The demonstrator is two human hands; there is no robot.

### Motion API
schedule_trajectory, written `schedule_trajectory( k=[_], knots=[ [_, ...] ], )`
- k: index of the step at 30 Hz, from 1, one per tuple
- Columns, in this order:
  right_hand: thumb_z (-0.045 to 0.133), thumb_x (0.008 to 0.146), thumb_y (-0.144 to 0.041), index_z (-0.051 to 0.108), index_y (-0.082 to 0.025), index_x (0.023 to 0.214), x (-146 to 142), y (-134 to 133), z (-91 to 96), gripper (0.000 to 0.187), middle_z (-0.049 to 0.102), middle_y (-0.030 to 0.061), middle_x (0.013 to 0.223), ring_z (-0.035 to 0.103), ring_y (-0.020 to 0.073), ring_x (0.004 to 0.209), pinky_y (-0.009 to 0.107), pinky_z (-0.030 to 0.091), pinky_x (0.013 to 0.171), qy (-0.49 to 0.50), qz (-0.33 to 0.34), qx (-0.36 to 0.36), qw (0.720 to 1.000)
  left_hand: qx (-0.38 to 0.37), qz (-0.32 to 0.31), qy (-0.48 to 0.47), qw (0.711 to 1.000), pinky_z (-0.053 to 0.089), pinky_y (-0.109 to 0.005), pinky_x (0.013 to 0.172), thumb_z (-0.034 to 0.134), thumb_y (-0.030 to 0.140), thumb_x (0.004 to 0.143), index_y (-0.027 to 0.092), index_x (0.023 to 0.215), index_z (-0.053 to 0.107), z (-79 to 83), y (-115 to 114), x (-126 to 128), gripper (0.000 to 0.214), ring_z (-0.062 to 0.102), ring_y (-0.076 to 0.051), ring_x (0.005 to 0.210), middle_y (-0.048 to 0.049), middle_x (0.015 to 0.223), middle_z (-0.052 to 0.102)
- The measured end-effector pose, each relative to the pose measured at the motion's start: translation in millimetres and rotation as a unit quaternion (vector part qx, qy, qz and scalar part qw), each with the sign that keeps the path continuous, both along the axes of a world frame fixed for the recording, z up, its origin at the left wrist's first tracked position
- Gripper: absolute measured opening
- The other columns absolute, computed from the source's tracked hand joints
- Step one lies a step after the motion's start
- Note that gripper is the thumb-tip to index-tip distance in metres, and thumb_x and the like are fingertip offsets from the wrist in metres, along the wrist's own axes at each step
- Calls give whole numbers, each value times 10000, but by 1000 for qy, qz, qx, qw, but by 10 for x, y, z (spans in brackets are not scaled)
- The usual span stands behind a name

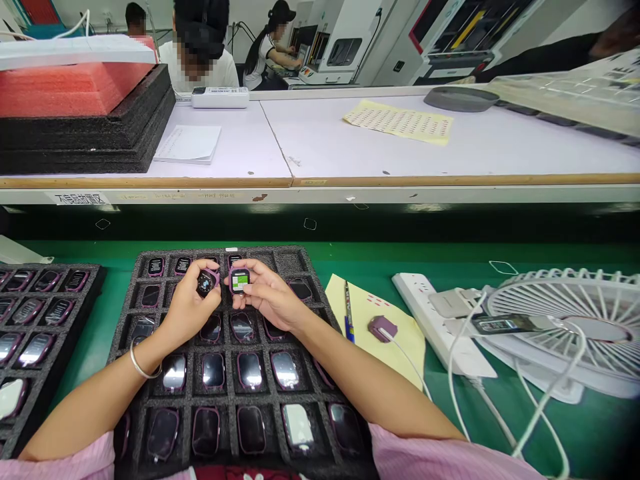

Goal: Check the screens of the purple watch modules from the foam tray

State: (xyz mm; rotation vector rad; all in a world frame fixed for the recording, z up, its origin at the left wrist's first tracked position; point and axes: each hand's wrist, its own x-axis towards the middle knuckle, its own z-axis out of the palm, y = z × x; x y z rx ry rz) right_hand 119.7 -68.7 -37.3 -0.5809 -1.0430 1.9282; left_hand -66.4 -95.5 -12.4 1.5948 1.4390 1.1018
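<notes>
My left hand (189,308) is closed around a small purple-edged watch body (206,283) with a dark round face. My right hand (266,295) pinches a second watch body (239,281) whose screen glows green and white. Both hands hover over the far part of a black foam tray (226,347) whose square pockets hold several more purple watch bodies with dark screens. A silver bangle (143,368) circles my left wrist.
A second foam tray of watch bodies (35,327) lies at left. Right of the main tray lie a yellow sheet (373,320) with a pen (348,308), a purple charging puck (383,328) on a white cable, a power strip (440,327) and a white fan (565,320). Other people sit beyond the far bench.
</notes>
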Motion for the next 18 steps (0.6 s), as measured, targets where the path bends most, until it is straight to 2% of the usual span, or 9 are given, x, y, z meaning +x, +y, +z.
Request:
schedule_trajectory(
  k=[4,7,13,18],
  knots=[
    [738,793,-215,575,-225,1158,-8,-3,0,400,674,26,982,678,146,673,269,515,642,-4,0,1,1000,-1,5,-1,1000,386,-247,601,586,180,795,220,1123,547,4,-10,5,332,516,-128,730,-8,1008,592],
    [746,783,-220,587,-227,1152,-13,-2,0,402,664,10,947,679,147,664,272,516,642,-2,-3,-1,1000,-9,14,0,1000,356,-247,551,596,200,799,219,1142,540,5,-10,10,348,455,-107,641,-7,1028,595],
    [761,770,-225,600,-231,1136,-13,0,-10,400,669,6,935,675,154,658,281,519,634,-5,-7,-3,1000,6,4,6,1000,412,-265,652,581,183,791,226,1102,555,19,-16,14,314,551,-153,792,-8,977,596],
    [755,773,-216,598,-229,1136,-12,-5,-6,396,669,6,939,674,145,657,273,517,637,-4,-6,-3,1000,12,12,7,1000,423,-268,678,596,197,796,223,1121,546,17,-14,15,329,559,-160,834,-14,1002,587]
  ],
)
